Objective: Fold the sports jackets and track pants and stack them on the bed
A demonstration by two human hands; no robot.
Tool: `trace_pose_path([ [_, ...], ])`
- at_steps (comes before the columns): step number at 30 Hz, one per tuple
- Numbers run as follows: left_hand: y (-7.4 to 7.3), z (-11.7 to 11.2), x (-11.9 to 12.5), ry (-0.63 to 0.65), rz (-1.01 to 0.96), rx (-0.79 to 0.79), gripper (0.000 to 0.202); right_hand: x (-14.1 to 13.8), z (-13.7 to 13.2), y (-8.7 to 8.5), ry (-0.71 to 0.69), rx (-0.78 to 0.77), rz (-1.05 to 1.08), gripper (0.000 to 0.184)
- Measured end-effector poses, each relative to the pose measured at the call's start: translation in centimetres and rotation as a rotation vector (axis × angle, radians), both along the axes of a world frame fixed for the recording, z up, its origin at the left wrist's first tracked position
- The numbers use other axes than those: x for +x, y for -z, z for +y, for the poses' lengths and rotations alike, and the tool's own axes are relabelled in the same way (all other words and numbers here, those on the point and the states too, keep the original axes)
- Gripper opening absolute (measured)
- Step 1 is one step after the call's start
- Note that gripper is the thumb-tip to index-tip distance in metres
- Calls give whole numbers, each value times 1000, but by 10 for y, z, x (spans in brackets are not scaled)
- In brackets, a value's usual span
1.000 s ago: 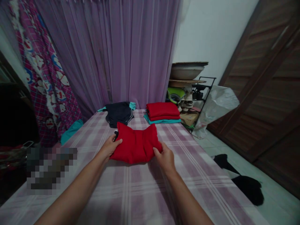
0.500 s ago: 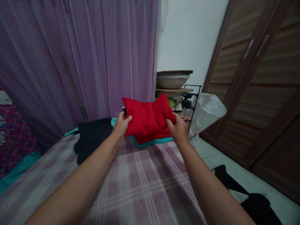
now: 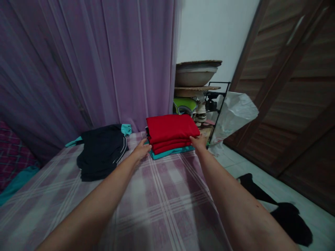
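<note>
A folded red cloth (image 3: 172, 127) lies flat on top of a neat stack of folded clothes. More red layers and a turquoise cloth (image 3: 167, 153) at the bottom show along the stack's front. At the stack's left front corner is my left hand (image 3: 142, 149), fingers apart, touching or nearly touching its side. My right hand (image 3: 199, 142) rests against the right front corner, its thumb at the red edge and its fingers along the side, partly hidden. Neither hand grips the cloth. Left of the stack lies a folded dark navy garment (image 3: 102, 150) with turquoise ends and white piping.
The stack stands on a bed with a checked purple-white sheet (image 3: 146, 202), before a purple curtain (image 3: 125, 62). Behind it on the right is a black rack (image 3: 222, 101) with basins and shoes. A white plastic bag (image 3: 232, 115), black clothes (image 3: 285, 212) and a wooden wardrobe (image 3: 285, 94) are further right.
The red cloth, held up between both hands before, now lies flat on the stack. Both hands have let go and moved down to the stack's sides. The view has shifted slightly.
</note>
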State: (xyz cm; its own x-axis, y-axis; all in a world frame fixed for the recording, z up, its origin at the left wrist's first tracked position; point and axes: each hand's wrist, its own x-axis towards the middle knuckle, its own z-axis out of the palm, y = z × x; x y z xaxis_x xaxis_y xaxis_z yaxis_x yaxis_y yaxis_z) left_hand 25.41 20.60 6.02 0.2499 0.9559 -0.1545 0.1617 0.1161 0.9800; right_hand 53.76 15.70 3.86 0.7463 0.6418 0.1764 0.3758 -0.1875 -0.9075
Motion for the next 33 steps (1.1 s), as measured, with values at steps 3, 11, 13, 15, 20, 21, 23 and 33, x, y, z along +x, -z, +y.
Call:
trace_pose_path([
  [3, 2, -13, -19, 3, 37, 8, 65, -19, -14, -5, 148, -21, -76, 74],
  [11, 70, -60, -110, -49, 257, 252, 42, -82, -33, 4, -37, -151, -802, 50],
  [13, 74, -66, -136, -105, 359, 297, 37, -100, -45, 18, -76, -136, -834, 51],
  [15, 70, -68, -160, -174, 543, 372, 34, -122, -62, 38, -179, -137, -854, 49],
  [20, 49, -57, -201, -285, 1119, 580, 48, -171, -107, 80, -441, -186, -854, 32],
  [21, 46, -53, -206, -265, 1184, 584, 49, -175, -111, 83, -456, -190, -842, 31],
  [23, 43, -46, -213, -166, 1268, 572, 44, -176, -114, 85, -465, -197, -815, 31],
  [33, 37, -40, -211, -79, 1361, 542, 25, -170, -107, 86, -463, -125, -780, 30],
])
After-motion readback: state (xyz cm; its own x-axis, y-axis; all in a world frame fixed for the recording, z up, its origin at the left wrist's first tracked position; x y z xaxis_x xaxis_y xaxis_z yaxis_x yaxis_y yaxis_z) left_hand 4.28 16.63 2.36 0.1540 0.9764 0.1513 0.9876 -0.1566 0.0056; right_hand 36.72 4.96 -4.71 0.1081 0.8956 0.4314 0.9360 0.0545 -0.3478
